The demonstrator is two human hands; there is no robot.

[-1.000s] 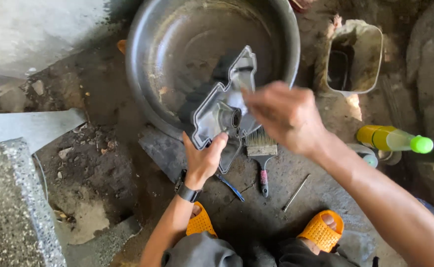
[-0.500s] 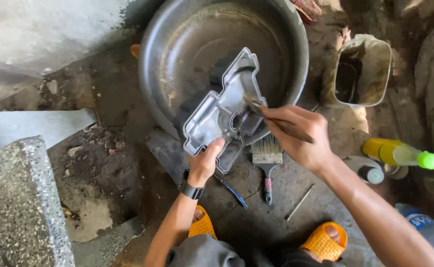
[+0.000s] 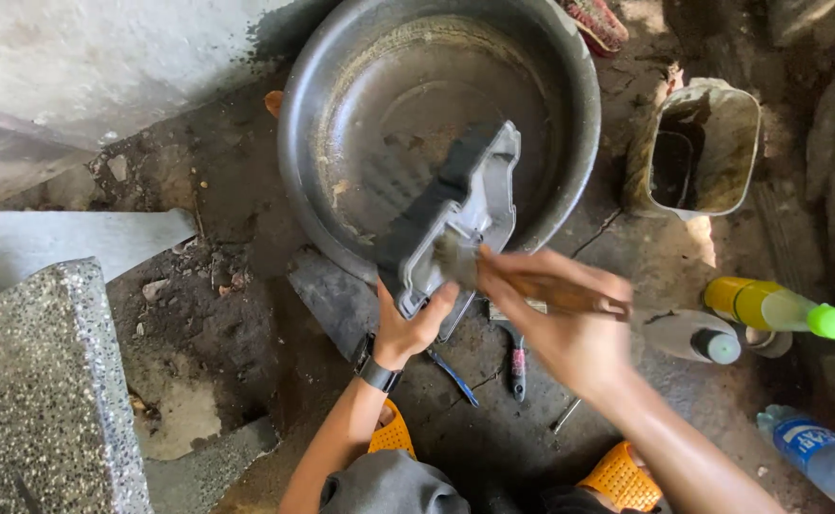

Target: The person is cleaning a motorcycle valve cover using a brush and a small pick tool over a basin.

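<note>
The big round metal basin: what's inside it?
The big round metal basin shows only a dirty, stained bottom. The grey cast-metal cover, held over its near rim by the left hand, hides that part.

1. One metal basin point(image 3: 341, 124) is seen.
2. One grey metal cover point(image 3: 465, 214) is seen.
3. Three bottles are counted: yellow point(image 3: 769, 306), white point(image 3: 688, 335), clear point(image 3: 817, 455).
4. One cut-open container point(image 3: 722, 143) is seen.
5. Two orange sandals point(image 3: 393, 433) point(image 3: 622, 476) are counted.

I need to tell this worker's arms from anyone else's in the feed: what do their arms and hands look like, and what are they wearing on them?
Both arms are bare to above the elbow, with no sleeves and no gloves. The left hand has a dark watch with a black strap on its wrist. The right hand wears nothing on its wrist; no rings show on the fingers of either hand. The right hand looks slightly blurred.
</note>
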